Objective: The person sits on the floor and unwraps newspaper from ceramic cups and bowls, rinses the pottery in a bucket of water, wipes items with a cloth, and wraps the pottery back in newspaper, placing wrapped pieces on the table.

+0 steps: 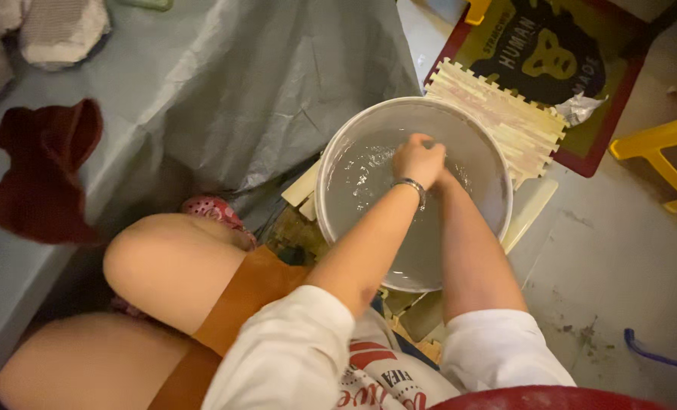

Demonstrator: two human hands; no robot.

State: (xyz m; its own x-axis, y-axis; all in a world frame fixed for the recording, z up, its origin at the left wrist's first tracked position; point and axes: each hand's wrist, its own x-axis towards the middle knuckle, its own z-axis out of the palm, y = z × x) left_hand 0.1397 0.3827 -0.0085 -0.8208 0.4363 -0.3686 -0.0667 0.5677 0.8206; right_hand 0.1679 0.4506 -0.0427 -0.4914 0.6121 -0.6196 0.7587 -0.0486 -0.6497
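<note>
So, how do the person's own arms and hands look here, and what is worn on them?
Both forearms are bare. The upper arms are covered by short white sleeves. The left hand has a silver metal bracelet around its wrist. The right hand is hidden behind the left one, so any ring or band on it cannot be seen.

A grey concrete floor [619,250] showed stains and grit. A grey plastic sheet [277,83] draped down at the left, a dark red cloth [42,175] lying on it. Pale interlocking foam mats [505,114] overlapped a red-bordered rug [581,68] (dark centre). A yellow plastic stool [669,159] stood at right, under warm, dim light.
</note>
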